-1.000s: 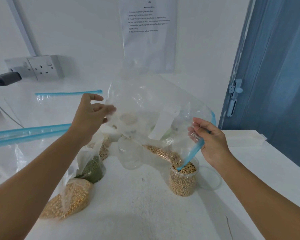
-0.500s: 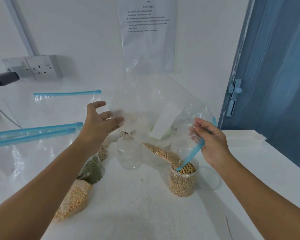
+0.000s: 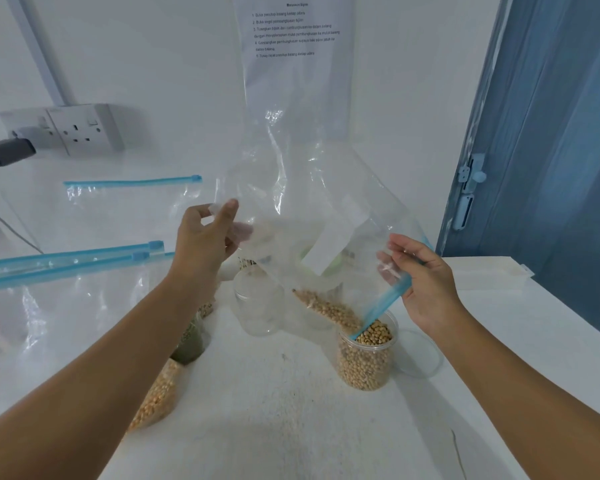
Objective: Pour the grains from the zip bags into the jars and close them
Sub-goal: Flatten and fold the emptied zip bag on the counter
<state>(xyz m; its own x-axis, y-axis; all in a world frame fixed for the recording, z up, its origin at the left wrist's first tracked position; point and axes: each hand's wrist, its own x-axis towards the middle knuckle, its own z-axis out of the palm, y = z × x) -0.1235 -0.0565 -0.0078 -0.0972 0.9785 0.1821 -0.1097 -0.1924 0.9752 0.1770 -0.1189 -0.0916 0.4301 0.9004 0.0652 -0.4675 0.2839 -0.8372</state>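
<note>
Open jar (image 3: pixel 366 355) of grains below the right hand (image 3: pixel 426 285), whose fingers pinch the blue zip edge of the upturned clear bag (image 3: pixel 312 209), its far corner pinched by the left hand (image 3: pixel 205 237).

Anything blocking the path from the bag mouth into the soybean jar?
Nothing visible. The zip bag's blue zip edge dips into the open soybean jar, and the remaining soybeans lie just above the rim. The lid lies beside the jar, not on it.
</note>
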